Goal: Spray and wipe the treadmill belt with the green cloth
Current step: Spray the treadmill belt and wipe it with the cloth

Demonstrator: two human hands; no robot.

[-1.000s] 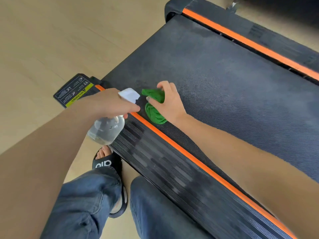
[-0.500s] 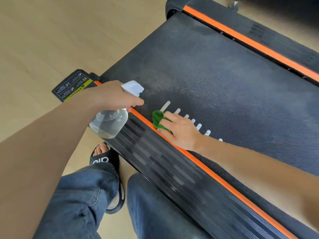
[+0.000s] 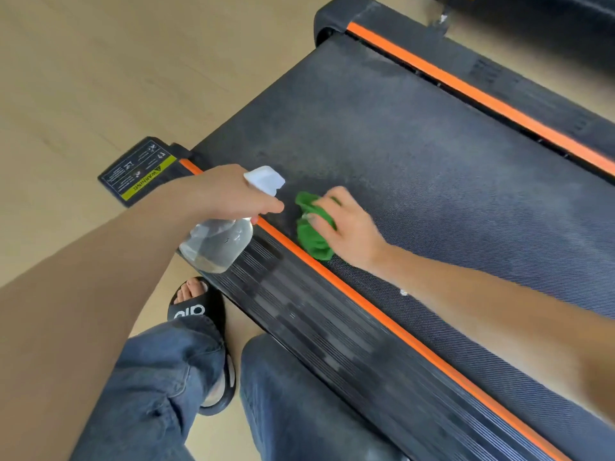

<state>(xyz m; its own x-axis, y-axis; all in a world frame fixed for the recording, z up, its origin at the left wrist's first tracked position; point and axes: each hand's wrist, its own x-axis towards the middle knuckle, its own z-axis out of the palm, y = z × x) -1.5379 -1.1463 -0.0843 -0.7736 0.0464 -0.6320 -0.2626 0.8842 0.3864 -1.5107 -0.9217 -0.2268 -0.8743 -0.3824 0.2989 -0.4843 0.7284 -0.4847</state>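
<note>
A pale wooden floor (image 3: 83,78) surrounds a low treadmill seen from above. Its dark textured treadmill belt (image 3: 432,161) runs diagonally, edged on each side by an orange stripe (image 3: 366,314) and ribbed black side rails (image 3: 316,327). A black warning label (image 3: 139,169) with a yellow band sits at the near corner. The right hand (image 3: 349,224) presses a bunched green cloth (image 3: 311,232) flat on the belt just beside the near stripe, fingers curled over it. The left hand (image 3: 229,194) is wrapped around the white trigger head of a clear spray bottle (image 3: 216,244), held above the rail. Below, jeans (image 3: 159,387) and a black sandal (image 3: 199,311) show on the floor.
</note>
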